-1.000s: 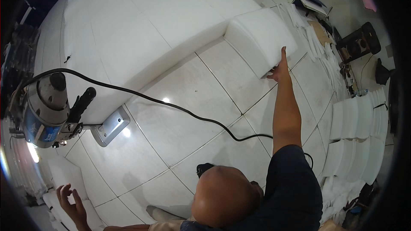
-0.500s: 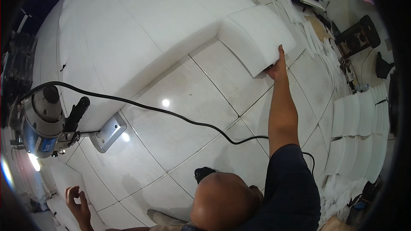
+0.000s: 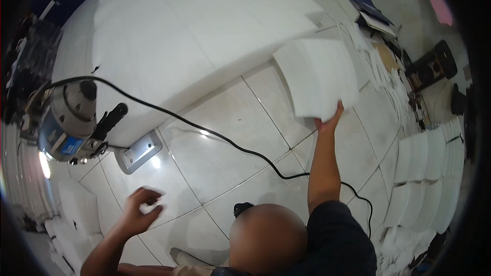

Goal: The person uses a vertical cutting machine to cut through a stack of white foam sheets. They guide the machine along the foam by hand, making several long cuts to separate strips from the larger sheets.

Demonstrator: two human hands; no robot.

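A broad slab [image 3: 194, 25] of white sheeting lies here, matte and soft-looking, with a long straight side. In front of its right end is a stack [image 3: 319, 74], also white, layered, its outline bowed; whether it touches the slab I can't make out. The right hand [image 3: 330, 121] has that stack by the edge farthest from the slab, thumb laid over the top, fingers tucked beneath, closed on it. The left hand [image 3: 134, 212] hangs above the glossy tiles [image 3: 230, 107] on the slab's near side, fingers half curled, a gap left before the thumb, gripping nothing that I can see. By the slab's near left side stands a cutter [image 3: 66, 117]: rounded grey housing, black grip [image 3: 113, 118], smooth metal foot [image 3: 139, 154]. A smooth black cable [image 3: 230, 140] curves past the slab's near side. Well to the slab's right, curved white pieces [image 3: 424, 161] sit in rows, with limp, ragged scraps [image 3: 381, 74] closer to it
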